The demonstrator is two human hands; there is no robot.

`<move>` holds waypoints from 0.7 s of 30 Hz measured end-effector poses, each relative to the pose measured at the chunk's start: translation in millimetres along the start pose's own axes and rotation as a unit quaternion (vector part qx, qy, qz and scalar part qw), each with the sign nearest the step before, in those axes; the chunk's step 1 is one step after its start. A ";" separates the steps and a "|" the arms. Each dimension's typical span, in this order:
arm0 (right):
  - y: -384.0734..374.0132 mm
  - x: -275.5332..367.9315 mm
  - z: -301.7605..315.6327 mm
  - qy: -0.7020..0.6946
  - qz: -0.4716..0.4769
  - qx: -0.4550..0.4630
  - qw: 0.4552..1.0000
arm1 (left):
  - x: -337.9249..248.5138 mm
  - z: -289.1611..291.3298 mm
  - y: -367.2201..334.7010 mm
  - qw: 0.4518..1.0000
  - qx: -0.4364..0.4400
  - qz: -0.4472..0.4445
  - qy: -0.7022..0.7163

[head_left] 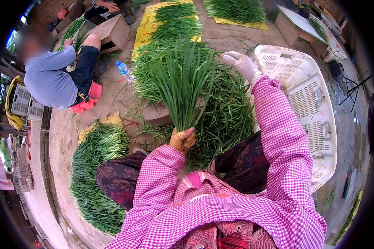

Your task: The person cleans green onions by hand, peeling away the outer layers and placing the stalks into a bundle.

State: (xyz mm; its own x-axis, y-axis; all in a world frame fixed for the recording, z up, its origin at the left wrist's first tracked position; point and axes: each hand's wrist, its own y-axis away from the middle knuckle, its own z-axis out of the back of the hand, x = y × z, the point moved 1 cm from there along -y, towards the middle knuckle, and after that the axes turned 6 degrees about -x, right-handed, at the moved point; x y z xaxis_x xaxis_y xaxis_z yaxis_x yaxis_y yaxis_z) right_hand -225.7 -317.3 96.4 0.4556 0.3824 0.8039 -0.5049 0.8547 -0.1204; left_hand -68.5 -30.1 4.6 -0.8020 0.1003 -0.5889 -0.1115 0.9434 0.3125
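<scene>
In my left hand [183,140] is an upright bunch of Chinese chives [183,87], gripped around its lower stalks, with the long green leaves fanning out away from me. My right hand [242,65], in a pale thin glove, is raised to the right of the bunch by the upper corner of a white plastic crate [326,137]. Its fingers stretch out to the left, slightly apart, and no thing shows in them. Behind the bunch lies a thick pile of chives [153,58]. Loose, tangled leaves [226,112] cover the ground between my legs and the crate.
More chives [97,166] lie in a heap by my left knee. A water bottle [122,68] stands beyond it. At the left, a person [54,74] sits handling chives; another person's hand [110,6] shows at the top. A wooden box [112,33] and yellow sheets [143,31] lie farther off.
</scene>
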 end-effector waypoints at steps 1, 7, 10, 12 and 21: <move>0.2 0.4 -5.4 -0.010 0.005 0.019 1.000 | 0.3 -0.3 0.4 1.000 -0.011 0.006 -0.011; 6.9 8.7 -22.4 0.003 0.000 0.039 0.999 | -1.2 -5.3 2.8 0.997 -0.032 0.025 -0.059; 7.5 14.8 -23.9 0.073 -0.010 -0.026 0.997 | -2.7 -8.2 2.4 0.996 -0.041 0.012 -0.072; 6.8 13.6 -21.0 0.097 0.016 -0.040 0.994 | -3.0 -7.0 0.6 0.996 -0.045 0.000 -0.077; -2.0 -1.5 23.3 0.041 0.009 -0.097 0.994 | -1.6 -2.5 2.6 0.991 -0.092 0.029 -0.091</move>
State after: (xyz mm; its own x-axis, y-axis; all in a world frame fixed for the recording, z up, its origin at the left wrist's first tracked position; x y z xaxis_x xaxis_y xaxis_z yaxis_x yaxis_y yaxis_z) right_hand -242.5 -327.8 109.0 0.5100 0.4189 0.7513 -0.3663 0.8960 -0.2509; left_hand -69.0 -28.6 8.2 -0.6928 0.2239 -0.6855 -0.1870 0.8623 0.4706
